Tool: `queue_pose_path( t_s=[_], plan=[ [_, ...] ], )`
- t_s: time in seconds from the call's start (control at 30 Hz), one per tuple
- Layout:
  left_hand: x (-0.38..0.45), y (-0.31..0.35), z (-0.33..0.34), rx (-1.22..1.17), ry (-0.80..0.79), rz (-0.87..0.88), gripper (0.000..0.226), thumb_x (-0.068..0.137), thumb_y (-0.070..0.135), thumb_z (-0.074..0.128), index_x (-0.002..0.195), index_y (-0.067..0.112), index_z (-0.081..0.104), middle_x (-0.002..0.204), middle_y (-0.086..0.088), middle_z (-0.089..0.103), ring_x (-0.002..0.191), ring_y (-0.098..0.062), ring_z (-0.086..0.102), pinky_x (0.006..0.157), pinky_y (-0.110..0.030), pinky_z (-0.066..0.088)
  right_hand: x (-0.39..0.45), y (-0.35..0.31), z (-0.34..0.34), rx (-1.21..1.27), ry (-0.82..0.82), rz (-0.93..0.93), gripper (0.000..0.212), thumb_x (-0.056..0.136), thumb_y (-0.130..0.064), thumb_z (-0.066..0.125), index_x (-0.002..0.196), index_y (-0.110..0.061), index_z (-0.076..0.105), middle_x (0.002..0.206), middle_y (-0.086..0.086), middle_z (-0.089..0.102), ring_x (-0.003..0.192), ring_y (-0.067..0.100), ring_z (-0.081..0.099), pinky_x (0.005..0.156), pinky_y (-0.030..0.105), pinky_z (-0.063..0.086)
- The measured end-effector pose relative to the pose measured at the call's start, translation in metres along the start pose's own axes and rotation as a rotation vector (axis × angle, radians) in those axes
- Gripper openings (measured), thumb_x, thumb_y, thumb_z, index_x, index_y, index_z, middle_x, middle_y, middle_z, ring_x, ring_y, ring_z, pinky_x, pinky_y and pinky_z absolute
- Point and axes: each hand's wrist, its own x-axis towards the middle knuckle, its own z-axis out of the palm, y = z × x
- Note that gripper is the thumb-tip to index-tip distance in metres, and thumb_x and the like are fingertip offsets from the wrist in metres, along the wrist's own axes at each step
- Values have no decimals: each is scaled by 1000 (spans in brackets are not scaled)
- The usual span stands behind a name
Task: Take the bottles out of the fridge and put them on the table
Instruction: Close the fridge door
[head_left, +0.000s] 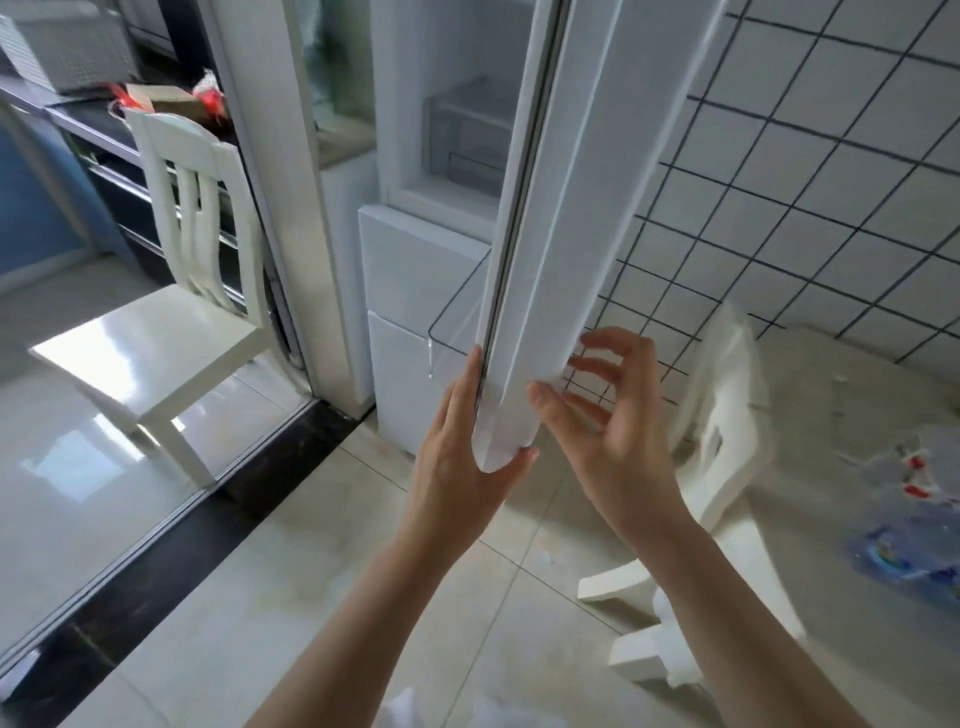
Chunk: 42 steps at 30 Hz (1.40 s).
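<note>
The white fridge door stands open and I see it edge-on, running from the top middle down to my hands. My left hand wraps its lower corner, palm on the inner edge and thumb under the bottom. My right hand is at the door's outer face with the fingers spread, only the thumb touching. Inside the fridge I see a clear drawer and no bottles. Blurred clear bottles with red and blue labels lie on the pale table at the right.
A white chair stands against the table, just right of my right hand. Another white chair is at the left beyond a sliding-door track. White lower fridge drawers sit behind the door. A tiled wall backs the table.
</note>
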Motion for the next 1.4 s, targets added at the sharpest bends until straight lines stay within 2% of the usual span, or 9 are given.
queue_pose_path(
  t_s=[0.13,0.43,0.5,0.7,0.93,1.07,1.17,1.3,1.4],
  plan=[
    [27,-29,-56,-19,-3,-35,88,79,39,69,153,22,25,146,5,48,131,-6,48,102,-39,49,23,-22,69,2,83,17,70,78,-26,76,135,-26,34,140,-5,36,129,12,43,95,45,52],
    [110,-107,-137,-125,-11,-128,70,89,60,51,149,32,30,138,-6,53,131,-15,50,109,-44,43,93,-34,192,-105,191,-62,69,80,-25,74,138,-17,36,129,-6,34,121,11,45,94,40,51],
    [133,-120,-148,-144,-2,-137,66,90,58,51,147,27,35,131,-11,55,128,-18,54,108,-44,44,111,-31,211,-138,182,-83,68,81,-23,73,139,-16,36,128,-7,33,120,11,44,96,39,49],
    [209,-162,-178,-330,24,-150,53,88,46,62,134,23,50,124,4,65,119,-17,61,100,-51,48,173,-8,254,-243,159,-190,65,82,-15,72,138,-18,40,129,4,37,118,19,46,95,36,50],
    [290,-207,-188,-414,47,-150,46,92,41,54,130,17,54,118,0,67,112,-20,63,97,-51,50,257,25,281,-683,159,-400,63,83,-12,71,139,-23,43,127,13,43,111,25,42,89,21,43],
    [337,-227,-186,-430,42,-171,35,95,39,50,122,18,57,109,-1,68,105,-24,63,93,-51,51,305,41,291,-792,171,-461,55,85,-11,67,136,-21,51,125,15,45,109,28,41,91,31,45],
    [372,-243,-181,-398,44,-167,34,98,32,45,127,16,54,112,7,68,109,-13,63,94,-35,50,333,49,301,-858,187,-497,48,87,-11,64,133,-19,54,127,12,41,112,31,45,98,37,41],
    [414,-261,-170,-304,55,-140,47,99,40,38,139,16,46,127,3,62,119,-8,57,101,-36,47,369,58,307,-931,213,-527,51,84,-4,64,131,-22,56,135,15,48,128,30,42,104,55,34],
    [443,-274,-157,-286,104,-138,57,98,48,35,147,20,35,140,2,53,128,-9,51,106,-41,43,392,72,313,-1014,236,-523,53,84,-5,64,133,-24,55,142,11,39,136,28,36,109,62,25]
  ],
)
